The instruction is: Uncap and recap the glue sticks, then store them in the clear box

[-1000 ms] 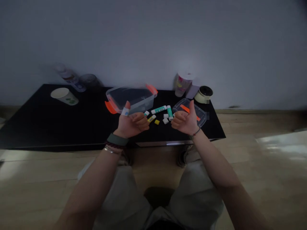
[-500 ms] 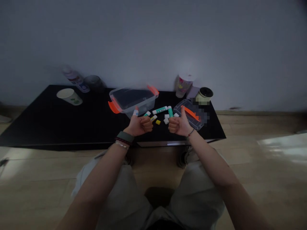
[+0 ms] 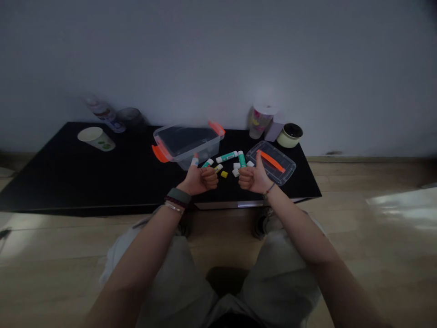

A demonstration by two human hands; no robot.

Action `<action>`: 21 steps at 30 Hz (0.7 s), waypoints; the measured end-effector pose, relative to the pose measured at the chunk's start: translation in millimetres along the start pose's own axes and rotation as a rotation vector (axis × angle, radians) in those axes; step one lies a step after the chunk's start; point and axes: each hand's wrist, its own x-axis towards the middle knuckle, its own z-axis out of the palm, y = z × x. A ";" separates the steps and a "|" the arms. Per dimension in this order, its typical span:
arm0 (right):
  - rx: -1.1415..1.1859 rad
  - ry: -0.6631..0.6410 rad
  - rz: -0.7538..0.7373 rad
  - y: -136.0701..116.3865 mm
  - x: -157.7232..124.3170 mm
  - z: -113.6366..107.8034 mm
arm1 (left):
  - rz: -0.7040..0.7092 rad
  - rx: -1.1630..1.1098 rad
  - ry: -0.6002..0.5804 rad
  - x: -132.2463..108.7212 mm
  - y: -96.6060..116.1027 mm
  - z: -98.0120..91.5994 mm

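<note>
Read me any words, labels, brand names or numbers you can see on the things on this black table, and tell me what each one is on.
No text here can be read.
teal-and-white glue stick: label strip, too small to read.
white paper cup: green print, blurred.
lidded plastic cup: colourful print, blurred.
clear plastic bottle: label, blurred.

The bottle (image 3: 101, 110) at the bench's (image 3: 68, 177) far edge is blurred. Labels on the glue sticks (image 3: 226, 156) are too small to read. The left hand (image 3: 200, 178) hides part of one stick.
</note>
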 end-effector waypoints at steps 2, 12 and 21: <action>-0.001 -0.015 0.000 0.2 0.2 -0.3 | 0.001 -0.006 -0.005 0.1 0.1 -0.5; -0.207 0.249 -0.169 -12.5 -1.1 14.8 | 0.243 0.128 0.169 4.6 0.4 -1.0; -1.544 0.838 -0.251 -33.3 -2.5 -6.4 | 0.502 1.279 0.637 -17.1 2.0 -12.5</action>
